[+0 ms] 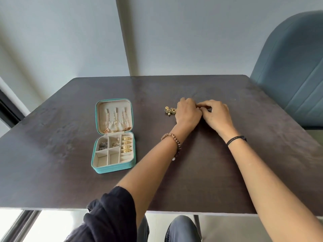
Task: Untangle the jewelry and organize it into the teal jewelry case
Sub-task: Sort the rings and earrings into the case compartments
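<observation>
Fingers [207, 104] of left hand [187, 113] and right hand [217, 115] are curling together, pinching gold jewelry [170, 110] on the dark table [201, 172]; I'm seeing the teal jewelry case [115, 169] lying open at nine o'clock, blue chair [297, 75] at two.

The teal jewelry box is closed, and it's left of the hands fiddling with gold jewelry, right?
Not closed: the head view shows the teal jewelry case open, rings and chains inside. It is left of the left hand and right hand, both at the tangled gold jewelry.
</observation>
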Motion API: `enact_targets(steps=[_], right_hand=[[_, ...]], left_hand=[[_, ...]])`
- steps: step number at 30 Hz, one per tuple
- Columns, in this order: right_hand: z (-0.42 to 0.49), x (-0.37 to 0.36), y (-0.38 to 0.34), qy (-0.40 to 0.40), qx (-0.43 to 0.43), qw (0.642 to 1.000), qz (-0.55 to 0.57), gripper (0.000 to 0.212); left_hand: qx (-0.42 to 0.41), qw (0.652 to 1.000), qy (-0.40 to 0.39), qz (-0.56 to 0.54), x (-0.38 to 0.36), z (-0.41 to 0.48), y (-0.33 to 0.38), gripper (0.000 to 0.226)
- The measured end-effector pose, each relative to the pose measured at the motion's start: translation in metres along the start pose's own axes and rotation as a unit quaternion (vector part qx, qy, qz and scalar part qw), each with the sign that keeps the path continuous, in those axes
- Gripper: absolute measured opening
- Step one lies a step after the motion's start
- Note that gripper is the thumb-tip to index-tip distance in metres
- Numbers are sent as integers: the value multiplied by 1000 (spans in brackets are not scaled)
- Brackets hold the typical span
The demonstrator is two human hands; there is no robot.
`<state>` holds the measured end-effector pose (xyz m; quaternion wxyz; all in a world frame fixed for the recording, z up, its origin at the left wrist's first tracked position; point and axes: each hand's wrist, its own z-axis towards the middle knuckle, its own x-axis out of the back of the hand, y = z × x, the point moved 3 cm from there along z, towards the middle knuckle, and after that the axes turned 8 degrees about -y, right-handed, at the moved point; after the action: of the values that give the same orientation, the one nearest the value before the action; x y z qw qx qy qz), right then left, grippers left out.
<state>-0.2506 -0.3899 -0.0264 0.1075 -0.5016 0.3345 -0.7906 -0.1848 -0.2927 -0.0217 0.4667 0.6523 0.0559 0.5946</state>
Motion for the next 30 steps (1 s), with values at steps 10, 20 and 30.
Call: enact_targets(steps=[10, 20, 30], right_hand=[[-2, 6, 6, 62, -12, 993, 99, 13], [-5, 6, 6, 45, -27, 998, -21, 13], [-7, 8, 3, 33, 12, 999, 38, 12]], left_hand=[[25, 994, 50, -93, -4, -7, -9, 11], [-21, 990, 82, -110, 0, -21, -6, 15], [-26, 985, 79, -150, 1, -22, -5, 18]])
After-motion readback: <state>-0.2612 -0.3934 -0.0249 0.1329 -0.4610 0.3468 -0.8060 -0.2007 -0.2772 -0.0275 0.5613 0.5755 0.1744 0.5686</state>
